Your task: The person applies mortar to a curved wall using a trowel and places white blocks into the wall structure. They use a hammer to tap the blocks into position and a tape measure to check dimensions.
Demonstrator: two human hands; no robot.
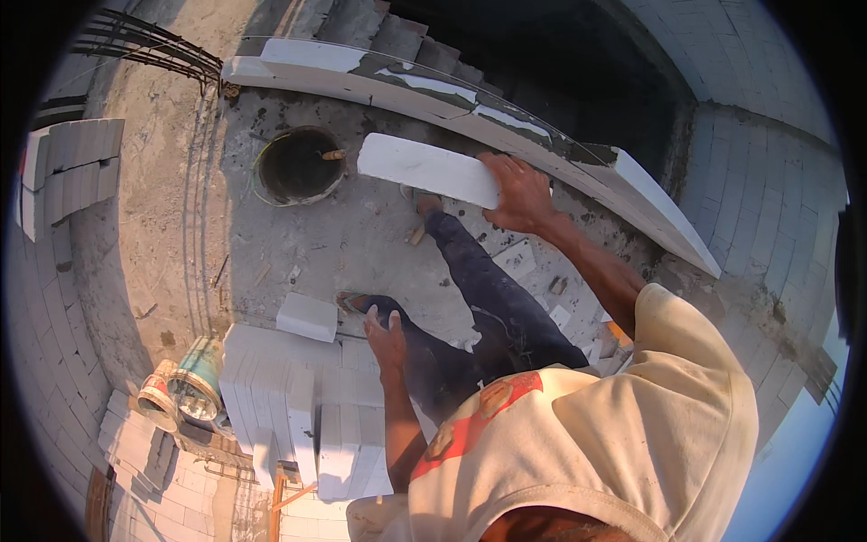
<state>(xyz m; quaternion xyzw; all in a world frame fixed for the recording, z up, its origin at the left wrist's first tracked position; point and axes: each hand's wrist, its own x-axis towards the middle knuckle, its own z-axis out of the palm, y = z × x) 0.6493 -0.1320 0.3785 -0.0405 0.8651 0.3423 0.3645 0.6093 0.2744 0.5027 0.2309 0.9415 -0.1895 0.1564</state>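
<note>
A long white aerated concrete block [424,169] is gripped at its right end by my right hand [519,191], fingers over the top. It hangs just in front of a low curved wall of white blocks [397,95] with grey mortar along parts of its top. Left of the block stands a round bucket [302,172] of dark grey mortar, a wooden tool handle [333,155] at its rim. My left hand [386,334] hangs beside my left leg, fingers apart and nothing in it. Nearest to it is a short white block piece [307,316] by the stack.
A large stack of white blocks [262,388] stands at lower left, with two mortar-stained buckets [194,384] beside it. More blocks [81,172] are piled far left, and steel bars [149,54] jut out above. Beyond the low wall, steps [397,38] lead toward a dark opening. Rubble [558,285] litters the floor.
</note>
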